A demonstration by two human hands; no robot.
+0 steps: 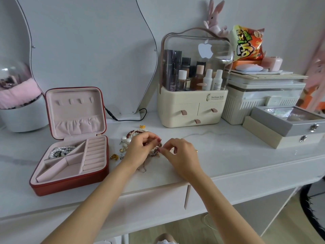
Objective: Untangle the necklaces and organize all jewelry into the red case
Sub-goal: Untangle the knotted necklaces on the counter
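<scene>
A white dresser top (228, 152) holds everything. My two hands meet just right of the red case (70, 180): my left hand (139, 152) and right hand (181, 155) both pinch at the tangled necklaces (154, 152) between them. The case stands open, one pearl strand (61, 151) in its back-left compartment. Beyond my hands lies one beaded bracelet (135, 132); farther right, one cosmetics organizer (191, 106).

case (70, 166) open on table (228, 155), left | pearl strand (60, 151) in case's far-left compartment | jewelry pile (133, 145) just right of case | left hand (140, 150) and right hand (182, 155) over pile, fingertips meeting | cosmetics organizer (191, 106) far, right of mirror (88, 50) | stacked boxes (284, 127) far right
</scene>
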